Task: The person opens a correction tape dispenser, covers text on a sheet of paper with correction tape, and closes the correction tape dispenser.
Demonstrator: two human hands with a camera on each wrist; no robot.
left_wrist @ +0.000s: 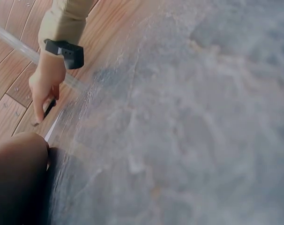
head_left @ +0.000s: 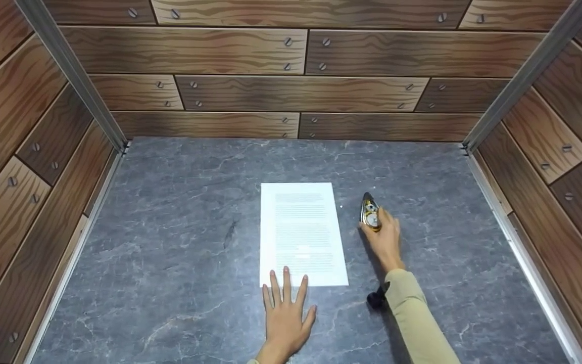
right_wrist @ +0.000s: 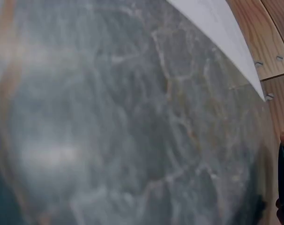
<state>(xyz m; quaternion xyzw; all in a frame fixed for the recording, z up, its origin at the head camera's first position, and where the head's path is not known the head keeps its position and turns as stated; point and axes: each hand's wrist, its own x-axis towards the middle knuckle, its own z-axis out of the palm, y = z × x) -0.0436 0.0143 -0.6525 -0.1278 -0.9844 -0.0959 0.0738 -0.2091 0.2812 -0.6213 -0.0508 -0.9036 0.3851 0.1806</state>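
Observation:
A sheet of printed paper (head_left: 268, 227) lies flat on the grey table, with small white patches (head_left: 302, 252) among its lower lines. My left hand (head_left: 287, 323) has its fingers spread and straight, the fingertips resting on the sheet's bottom edge. To the right of the sheet, my right hand (head_left: 386, 242) pinches a correction tape dispenser (head_left: 370, 215) between thumb and fingers. Its clear casing shows the wheels inside, and its narrow tip points away from me. In the right wrist view only the dark edge of the dispenser (right_wrist: 282, 176) shows at the right border.
The marbled grey tabletop (head_left: 180, 217) is walled in by wood-patterned panels (head_left: 240, 93) at the back and both sides, with metal posts (head_left: 76, 76) in the corners. A black wrist device (head_left: 376, 299) sticks out under my right sleeve (head_left: 417, 313).

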